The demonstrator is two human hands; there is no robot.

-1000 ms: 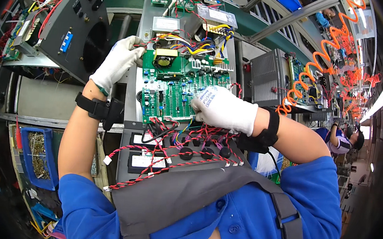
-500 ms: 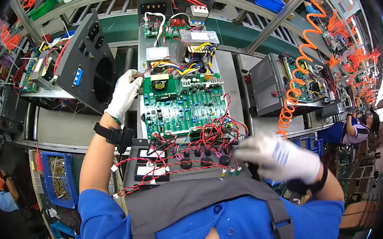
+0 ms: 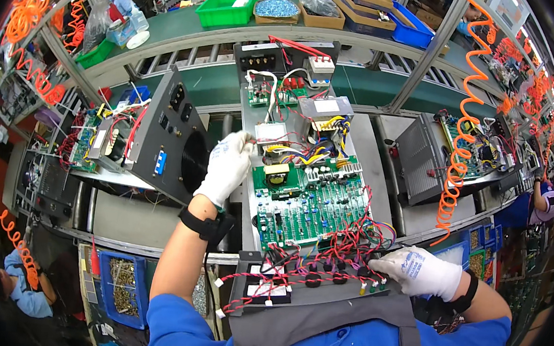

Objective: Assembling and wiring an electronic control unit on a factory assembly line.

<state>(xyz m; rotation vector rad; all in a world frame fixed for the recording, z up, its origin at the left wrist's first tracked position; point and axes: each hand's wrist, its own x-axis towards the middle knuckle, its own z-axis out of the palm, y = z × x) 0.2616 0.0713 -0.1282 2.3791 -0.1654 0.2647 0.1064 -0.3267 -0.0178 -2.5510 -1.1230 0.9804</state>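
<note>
In front of me lies an opened electrical unit with a green circuit board (image 3: 310, 209) in its middle. My left hand (image 3: 225, 168), in a white glove, is at the unit's left edge, fingertips pinched together beside a thin red wire; what they hold is too small to make out. My right hand (image 3: 419, 272), also gloved, has its fingers curled at the right end of the dark front panel (image 3: 339, 291), next to black round parts (image 3: 313, 279). Its fingertips are partly hidden. Red twisted wires (image 3: 343, 243) spread between board and panel, some with white plugs.
Similar open units stand on the left (image 3: 173, 140) and right (image 3: 421, 160). An orange coiled hose (image 3: 453, 183) hangs at right. A blue bin of small metal parts (image 3: 122, 288) sits at lower left. Behind are a green tray (image 3: 226, 8) and cardboard boxes. Other people work at both sides.
My right hand, blurred before, has come to the panel's right end and is still. My left hand stays at the unit's left edge. The whole view has shifted, showing more of the back.
</note>
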